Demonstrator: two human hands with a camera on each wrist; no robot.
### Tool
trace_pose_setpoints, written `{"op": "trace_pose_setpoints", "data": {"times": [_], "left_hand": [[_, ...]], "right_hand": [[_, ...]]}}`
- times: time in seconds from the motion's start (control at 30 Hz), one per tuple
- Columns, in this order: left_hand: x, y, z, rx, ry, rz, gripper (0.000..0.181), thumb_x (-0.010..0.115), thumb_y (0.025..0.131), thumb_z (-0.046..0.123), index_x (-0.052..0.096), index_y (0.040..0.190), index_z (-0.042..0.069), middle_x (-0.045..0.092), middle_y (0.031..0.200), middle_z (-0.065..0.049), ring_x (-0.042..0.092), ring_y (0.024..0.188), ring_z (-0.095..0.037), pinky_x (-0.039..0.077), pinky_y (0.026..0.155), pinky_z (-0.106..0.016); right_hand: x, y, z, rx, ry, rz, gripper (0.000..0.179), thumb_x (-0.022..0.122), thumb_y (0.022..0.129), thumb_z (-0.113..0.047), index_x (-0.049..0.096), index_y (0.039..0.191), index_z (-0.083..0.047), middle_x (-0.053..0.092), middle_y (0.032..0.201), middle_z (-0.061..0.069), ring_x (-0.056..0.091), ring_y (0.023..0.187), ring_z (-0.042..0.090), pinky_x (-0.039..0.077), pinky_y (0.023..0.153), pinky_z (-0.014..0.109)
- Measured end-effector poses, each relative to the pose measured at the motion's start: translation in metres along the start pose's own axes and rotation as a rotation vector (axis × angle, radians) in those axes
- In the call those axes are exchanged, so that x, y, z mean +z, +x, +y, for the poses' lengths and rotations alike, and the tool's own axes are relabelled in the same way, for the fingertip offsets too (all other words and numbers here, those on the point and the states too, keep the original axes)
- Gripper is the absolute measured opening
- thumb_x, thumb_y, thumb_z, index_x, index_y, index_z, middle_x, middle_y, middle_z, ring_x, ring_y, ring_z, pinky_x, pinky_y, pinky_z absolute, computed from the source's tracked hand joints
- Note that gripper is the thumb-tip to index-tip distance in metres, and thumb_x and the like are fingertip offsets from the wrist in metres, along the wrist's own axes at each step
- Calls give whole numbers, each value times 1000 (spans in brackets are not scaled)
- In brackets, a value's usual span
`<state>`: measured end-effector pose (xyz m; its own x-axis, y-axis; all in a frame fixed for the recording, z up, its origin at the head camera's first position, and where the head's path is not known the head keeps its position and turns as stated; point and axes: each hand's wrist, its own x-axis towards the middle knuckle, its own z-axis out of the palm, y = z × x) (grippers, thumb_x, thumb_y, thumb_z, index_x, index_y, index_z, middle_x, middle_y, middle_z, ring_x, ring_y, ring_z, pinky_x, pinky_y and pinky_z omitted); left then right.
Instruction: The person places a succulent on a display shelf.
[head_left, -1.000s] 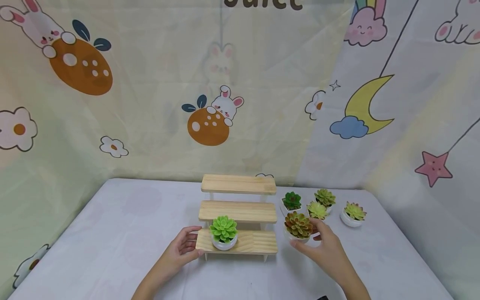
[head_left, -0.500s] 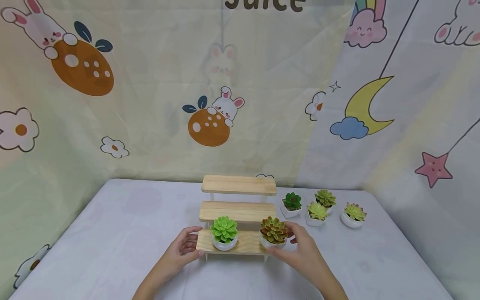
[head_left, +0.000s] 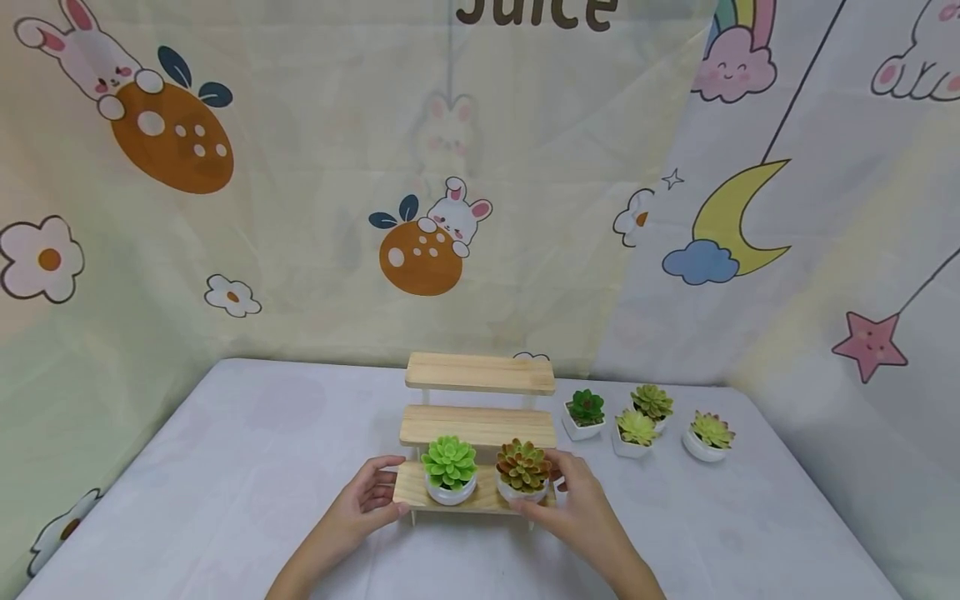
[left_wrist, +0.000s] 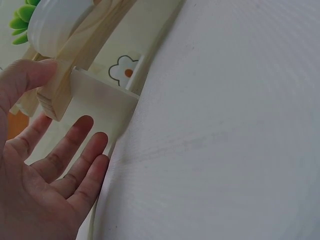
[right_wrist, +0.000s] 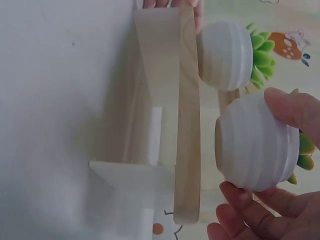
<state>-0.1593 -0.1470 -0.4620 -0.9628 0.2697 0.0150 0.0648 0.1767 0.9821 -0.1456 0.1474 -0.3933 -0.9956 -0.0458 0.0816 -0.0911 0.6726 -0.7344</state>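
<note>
A: Where's the red-tipped succulent [head_left: 524, 464]?
B: Lower centre of the frame, just above the bottom shelf [head_left: 486, 489]; your right hand [head_left: 576, 502] pinches its white pot [right_wrist: 260, 145].
A: Your left hand [head_left: 366, 498]?
B: Pinching that shelf's left end.

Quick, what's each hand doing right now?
Left hand: pinching the left end of the bottom shelf.
Right hand: holding the reddish potted succulent just above that shelf.

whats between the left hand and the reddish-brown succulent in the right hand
The bright green succulent in its white pot, on the bottom wooden shelf, seen in the head view.
</note>
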Motion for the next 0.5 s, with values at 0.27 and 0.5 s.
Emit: {"op": "trace_pose_setpoints", "data": {"times": [0.27,0.5], "left_hand": [[0,0,-1,1,1,1,61,70,82,14,39,134,6,55,117,-16,55,98,-13,45,86,-22],[0,2,-1,8,0,1,61,70,82,13,39,134,6,55,117,-16,56,98,-12,45,86,-22]], "right_hand": [[12,2,-6,4,-27,-12,77,84,63,-40,53,122,-2,56,106,7,51,97,19,45,87,44],[18,2,-7,-1,-14,-16,78,83,64,-42,53,123,-1,55,110,9,51,99,21,44,88,46]]}}
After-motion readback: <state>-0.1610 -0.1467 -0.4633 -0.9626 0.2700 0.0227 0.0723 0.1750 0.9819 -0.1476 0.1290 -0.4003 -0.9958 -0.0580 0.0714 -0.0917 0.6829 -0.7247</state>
